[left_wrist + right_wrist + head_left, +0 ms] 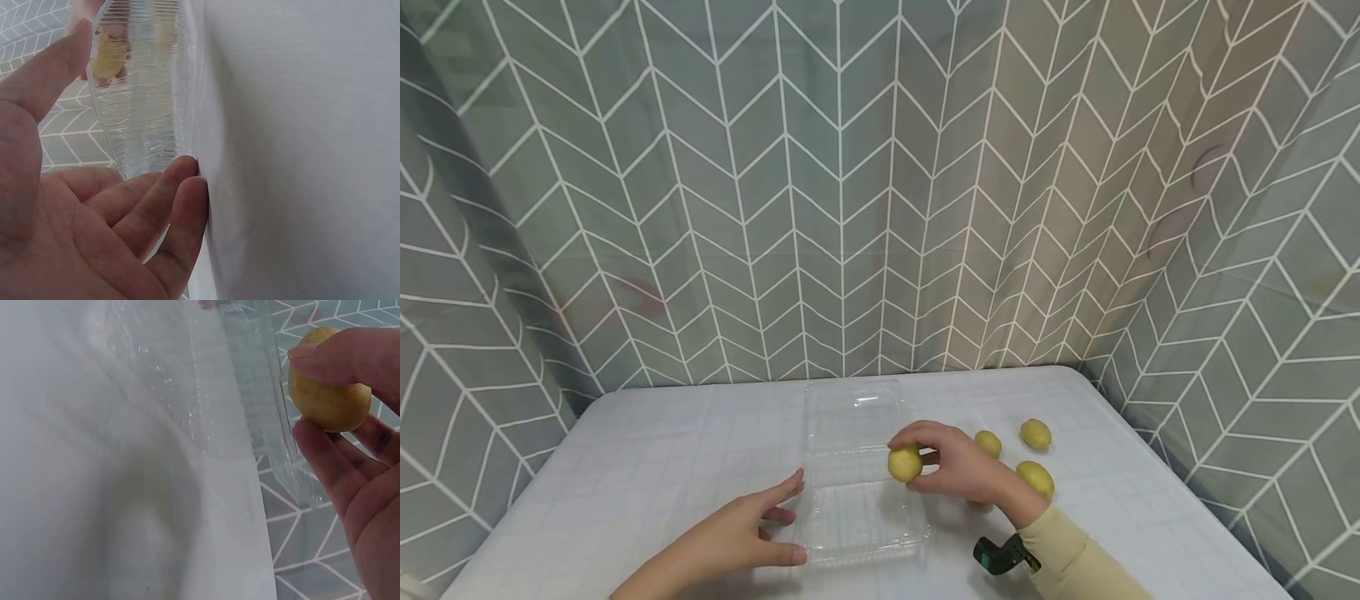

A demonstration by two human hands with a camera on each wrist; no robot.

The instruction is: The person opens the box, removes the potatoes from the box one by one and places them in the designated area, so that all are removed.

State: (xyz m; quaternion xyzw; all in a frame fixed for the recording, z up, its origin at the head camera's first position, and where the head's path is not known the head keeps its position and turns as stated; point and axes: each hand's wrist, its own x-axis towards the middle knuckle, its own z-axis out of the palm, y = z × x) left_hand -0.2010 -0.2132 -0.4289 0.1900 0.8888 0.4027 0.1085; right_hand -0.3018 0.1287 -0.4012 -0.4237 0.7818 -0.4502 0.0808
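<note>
My right hand (958, 460) holds a yellow lemon (905, 463) between thumb and fingers, over the right side of a clear plastic clamshell box (865, 521). In the right wrist view the lemon (329, 394) is pinched close above the box's edge. The box lies unfolded, its lid (853, 408) pointing away from me. My left hand (745, 527) is at the box's left side, thumb and fingers spread along the edge. In the left wrist view its fingers (189, 200) lie low by the tabletop, next to the ribbed wall.
Right of the box, several more lemons rest on the white table (700, 442), among them a far lemon (1036, 434) and a nearer lemon (1035, 478). Others are partly hidden behind my right hand. A patterned grey curtain (850, 208) hangs behind the table and along both sides.
</note>
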